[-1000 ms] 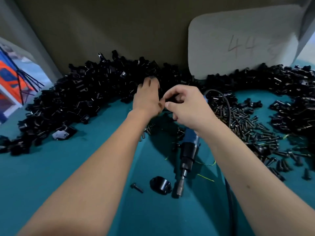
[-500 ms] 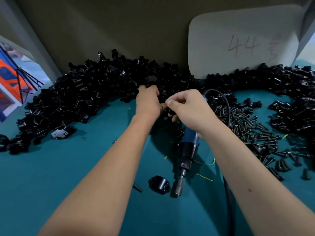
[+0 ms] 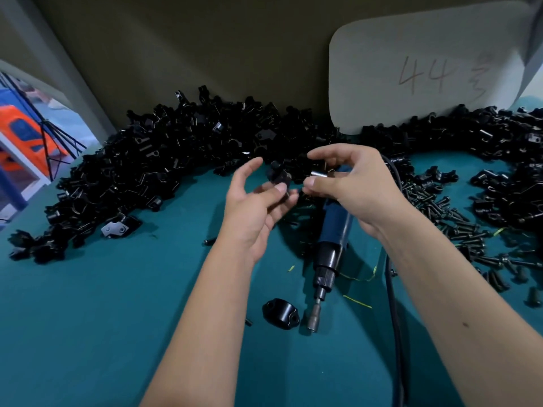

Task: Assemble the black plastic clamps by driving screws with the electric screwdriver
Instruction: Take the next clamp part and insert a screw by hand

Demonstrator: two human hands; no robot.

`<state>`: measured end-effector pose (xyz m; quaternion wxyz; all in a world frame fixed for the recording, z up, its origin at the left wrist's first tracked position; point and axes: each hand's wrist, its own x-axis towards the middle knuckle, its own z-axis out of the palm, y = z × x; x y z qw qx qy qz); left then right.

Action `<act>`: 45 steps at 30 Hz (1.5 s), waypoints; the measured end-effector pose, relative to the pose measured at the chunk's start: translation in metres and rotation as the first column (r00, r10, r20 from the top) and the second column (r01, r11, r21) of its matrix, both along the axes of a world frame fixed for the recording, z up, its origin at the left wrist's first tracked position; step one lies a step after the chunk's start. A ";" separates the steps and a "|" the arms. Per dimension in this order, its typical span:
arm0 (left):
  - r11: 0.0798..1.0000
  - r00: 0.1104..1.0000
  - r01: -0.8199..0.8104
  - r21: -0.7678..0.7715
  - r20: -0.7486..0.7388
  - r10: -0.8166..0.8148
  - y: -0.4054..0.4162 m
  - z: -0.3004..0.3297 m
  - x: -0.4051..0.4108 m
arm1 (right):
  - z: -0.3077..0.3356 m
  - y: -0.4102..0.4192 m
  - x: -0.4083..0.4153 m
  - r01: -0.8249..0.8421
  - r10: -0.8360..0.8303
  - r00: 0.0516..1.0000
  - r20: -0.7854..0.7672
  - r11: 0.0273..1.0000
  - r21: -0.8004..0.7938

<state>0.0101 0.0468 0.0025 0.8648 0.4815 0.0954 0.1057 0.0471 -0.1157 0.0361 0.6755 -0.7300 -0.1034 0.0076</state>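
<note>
My left hand (image 3: 258, 207) is raised above the teal table (image 3: 102, 318) and holds a black plastic clamp piece (image 3: 279, 175) between thumb and fingers. My right hand (image 3: 349, 186) is close beside it and pinches a small silvery metal piece (image 3: 318, 173) between thumb and forefinger. The electric screwdriver (image 3: 330, 245), blue and black, lies on the table under my right hand with its bit pointing toward me. A single black clamp half (image 3: 281, 314) lies just left of the bit tip.
A big heap of black clamp parts (image 3: 164, 165) curves along the back wall and round to the right. Loose black screws (image 3: 458, 230) are scattered on the right. The screwdriver's black cable (image 3: 395, 318) runs down beside my right forearm. A white card marked 44 (image 3: 426, 74) leans on the wall.
Both hands have drawn back from the heap and lifted. My left hand came away holding a clamp piece, and my right hand now shows a small metal piece in its pinch.
</note>
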 end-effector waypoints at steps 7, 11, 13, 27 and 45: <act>0.987 0.987 0.147 0.060 0.060 -0.150 -0.005 -0.003 -0.012 | -0.003 -0.008 0.003 -0.017 0.017 0.999 0.034 1.000 -0.012; 0.987 0.988 0.146 0.069 0.039 -0.149 -0.006 -0.003 -0.007 | -0.004 -0.011 0.007 -0.010 0.007 0.999 0.039 0.996 0.094; 0.982 0.985 0.170 0.086 0.022 -0.173 -0.008 -0.004 -0.006 | -0.003 -0.011 0.008 0.001 -0.005 1.000 0.022 0.984 0.178; 0.994 0.996 0.091 0.051 -0.022 -0.090 -0.011 -0.006 0.003 | -0.001 -0.017 0.007 -0.102 0.100 0.991 0.092 0.995 0.013; 0.974 0.999 0.006 0.227 0.033 -0.014 -0.001 -0.004 0.004 | -0.004 -0.019 0.013 -0.155 0.145 0.986 0.077 0.975 0.159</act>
